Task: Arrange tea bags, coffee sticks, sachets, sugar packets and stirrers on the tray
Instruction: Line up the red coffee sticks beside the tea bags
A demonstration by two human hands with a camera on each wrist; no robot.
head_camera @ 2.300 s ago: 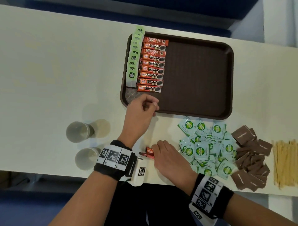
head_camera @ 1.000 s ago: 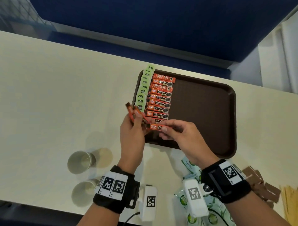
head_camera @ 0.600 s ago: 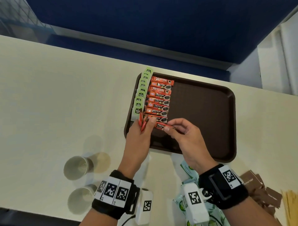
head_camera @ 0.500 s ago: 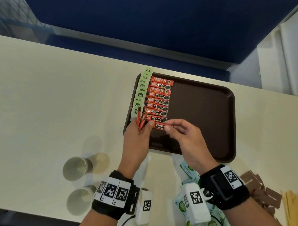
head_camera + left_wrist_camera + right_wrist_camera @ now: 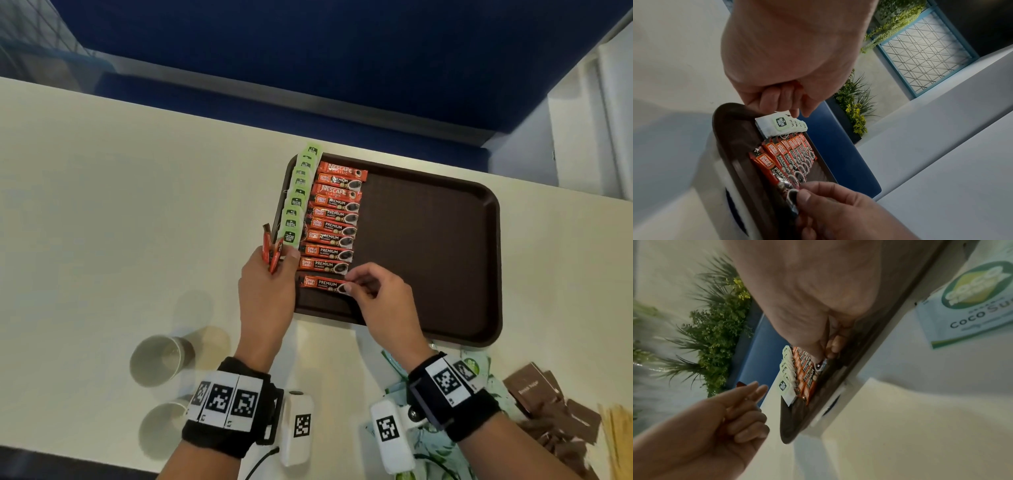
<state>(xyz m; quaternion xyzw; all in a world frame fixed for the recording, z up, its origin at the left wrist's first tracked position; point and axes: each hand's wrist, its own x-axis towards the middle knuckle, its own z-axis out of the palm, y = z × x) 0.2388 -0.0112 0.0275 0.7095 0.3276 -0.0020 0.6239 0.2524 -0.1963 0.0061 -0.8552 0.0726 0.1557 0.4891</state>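
A brown tray [image 5: 445,246] lies on the cream table. Along its left side runs a column of green tea bags [image 5: 298,198] and beside it a column of red coffee sticks [image 5: 337,214]. My right hand [image 5: 356,286] pinches the right end of the nearest coffee stick [image 5: 320,283], which lies flat on the tray below the column; the same pinch shows in the left wrist view [image 5: 795,193]. My left hand [image 5: 274,267] grips two spare coffee sticks [image 5: 270,248] upright at the tray's left rim.
Two paper cups [image 5: 161,359] stand at the front left. Green sugar sachets [image 5: 476,370], brown packets [image 5: 548,407] and wooden stirrers [image 5: 620,442] lie at the front right, partly under my right wrist. The tray's right part is bare.
Both hands came up from the table's front edge to the tray. My right hand has lowered one coffee stick flat below the column while the left keeps its spare sticks.
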